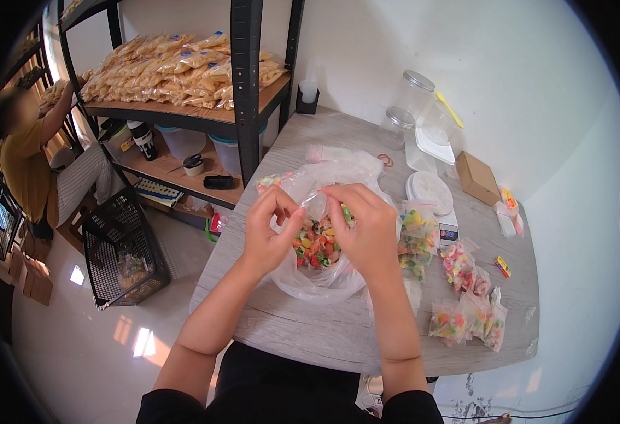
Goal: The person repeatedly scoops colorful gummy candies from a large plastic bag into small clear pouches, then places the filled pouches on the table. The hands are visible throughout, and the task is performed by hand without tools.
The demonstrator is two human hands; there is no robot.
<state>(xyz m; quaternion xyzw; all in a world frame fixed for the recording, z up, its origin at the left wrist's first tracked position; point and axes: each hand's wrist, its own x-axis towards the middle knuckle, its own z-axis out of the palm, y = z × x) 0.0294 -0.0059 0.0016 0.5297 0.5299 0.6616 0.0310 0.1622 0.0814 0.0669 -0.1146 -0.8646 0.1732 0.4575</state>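
Note:
On the grey wood-grain table, a large clear plastic bag [310, 289] lies spread around a heap of colourful wrapped candies [315, 241]. Above the heap, my left hand [273, 228] and my right hand [362, 228] pinch a small clear plastic bag [314, 202] between them, thumbs against fingertips. Whether anything is inside that small bag cannot be told. Beside my right hand lie filled zip bags of candy [418, 233]. More bags, with red and pink candies [464, 267] and mixed candies [450, 320], rest farther right. Empty-looking plastic bags [342, 155] lie behind the large bag.
A digital kitchen scale [448, 225] with a round white lid stands at right, near lidded clear jars [399, 119] and a cardboard box [477, 177]. Packed shelves [161, 111] border the left. A black basket [124, 254] stands on the floor; another person [39, 153] sits beyond.

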